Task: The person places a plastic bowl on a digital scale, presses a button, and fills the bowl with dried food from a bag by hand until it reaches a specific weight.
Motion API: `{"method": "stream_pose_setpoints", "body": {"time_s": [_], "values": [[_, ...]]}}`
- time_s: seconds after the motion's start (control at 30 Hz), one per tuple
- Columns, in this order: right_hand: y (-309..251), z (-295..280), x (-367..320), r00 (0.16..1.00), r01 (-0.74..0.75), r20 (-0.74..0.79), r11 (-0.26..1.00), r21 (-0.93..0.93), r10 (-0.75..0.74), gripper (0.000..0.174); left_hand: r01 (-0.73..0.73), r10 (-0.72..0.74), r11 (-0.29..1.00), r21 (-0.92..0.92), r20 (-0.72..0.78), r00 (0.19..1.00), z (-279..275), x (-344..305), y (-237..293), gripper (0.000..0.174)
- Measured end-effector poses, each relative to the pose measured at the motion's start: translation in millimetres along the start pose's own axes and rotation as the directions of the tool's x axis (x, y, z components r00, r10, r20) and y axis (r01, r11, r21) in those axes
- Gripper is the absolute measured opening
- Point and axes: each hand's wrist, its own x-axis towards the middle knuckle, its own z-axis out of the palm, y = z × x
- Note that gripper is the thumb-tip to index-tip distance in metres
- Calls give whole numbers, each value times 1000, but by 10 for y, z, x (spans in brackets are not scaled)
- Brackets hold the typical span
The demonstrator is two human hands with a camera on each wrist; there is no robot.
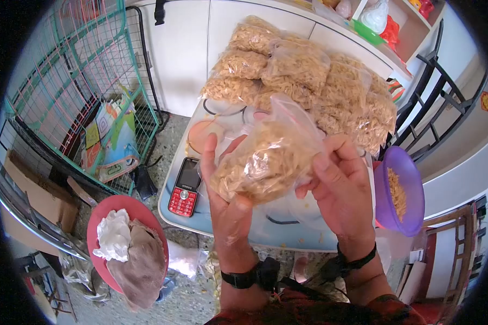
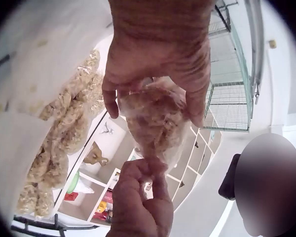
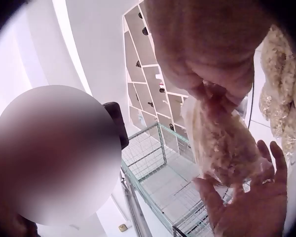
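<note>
A clear zip bag [image 1: 263, 162] filled with pale tan dried pieces is held up over the small table in the head view. My left hand [image 1: 229, 214] cradles its lower left side, with the thumb across the front and the fingers behind. My right hand [image 1: 344, 197] pinches the plastic at the bag's right edge between thumb and fingers. In the left wrist view, the left hand [image 2: 158, 59] spans the bag [image 2: 158, 118], with fingers on both sides. The right wrist view shows the right hand [image 3: 207, 59] gripping one end of the bag [image 3: 227, 148].
Filled bags [image 1: 298, 65] are piled along the table's far side. A red phone [image 1: 184, 189] lies on the table [image 1: 233, 238] at left. At right is a purple bowl [image 1: 425, 189] with loose pieces. A red stool [image 1: 100, 260] holding cloths and a wire cage [image 1: 141, 97] stand left.
</note>
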Motion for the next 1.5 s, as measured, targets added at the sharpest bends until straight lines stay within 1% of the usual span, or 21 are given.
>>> {"method": "stream_pose_setpoints", "body": {"time_s": [0.07,0.1,0.17,0.27,0.3,0.37,0.47,0.57,0.67,0.77,0.87,0.97,1.0,1.1,1.17,1.23,1.3,1.33,1.4,1.43,1.5], "values": [[-60,-24,-16,995,-79,55,993,-90,84,34,26,-26,1000,-7,-22,999,23,-2,-45,116],[-35,91,-50,996,-69,50,987,-146,77,35,39,-38,999,15,-33,999,-65,-38,55,113],[-98,114,-10,998,-18,50,962,-274,33,35,47,-46,998,38,-32,998,-123,-36,36,108],[-257,111,49,996,25,91,860,-509,25,35,69,-68,997,39,-20,997,-164,-18,13,101],[-242,82,88,994,73,112,833,-549,-13,32,68,-67,996,52,-26,997,-133,-22,16,100],[-159,-7,164,984,163,156,766,-621,-84,27,69,-67,994,80,-35,997,-58,-36,31,98],[-184,-41,204,986,159,146,680,-716,-77,19,58,-55,990,129,-29,998,-69,-37,-13,96],[-200,-35,216,965,262,213,517,-815,-153,16,69,-57,983,171,-70,996,-94,-36,-19,92],[-232,-30,218,966,258,236,444,-858,-104,18,50,-21,976,214,-134,991,-66,-31,-14,90],[-199,-150,230,958,278,282,373,-885,-47,23,41,5,942,333,-137,991,-78,-35,-16,84],[-236,-237,192,954,216,289,492,-843,78,27,46,1,894,445,-106,994,-163,-33,-59,81],[-210,-380,186,960,85,248,700,-709,134,25,75,-63,996,52,-208,976,-159,-3,-70,67],[-252,-397,179,967,25,201,724,-689,159,24,17,-7,997,81,-133,991,-171,-22,-78,68],[-379,-505,170,971,-137,69,769,-625,229,21,3,7,998,56,-178,984,-184,12,-42,64],[-438,-719,187,968,-225,-44,776,-589,247,19,74,-53,990,117,-173,983,-198,26,45,62],[-528,-936,300,978,-207,-115,810,-548,173,16,116,-85,976,184,-168,982,-220,31,85,63],[-685,-917,422,981,-137,-178,921,-364,76,17,130,-90,955,268,-158,983,-258,29,91,68],[-749,-899,503,975,-93,-219,960,-266,34,18,135,-96,952,276,-151,984,-261,28,109,67],[-810,-908,731,990,5,-137,985,-173,-29,15,147,-111,946,290,-138,984,-257,26,137,65],[-852,-919,863,993,51,-99,991,-125,-64,15,115,-91,956,271,-100,991,-266,18,128,64],[-748,-1144,1262,994,94,48,996,10,-94,14,50,-46,972,228,-22,999,-281,0,99,63]]}}
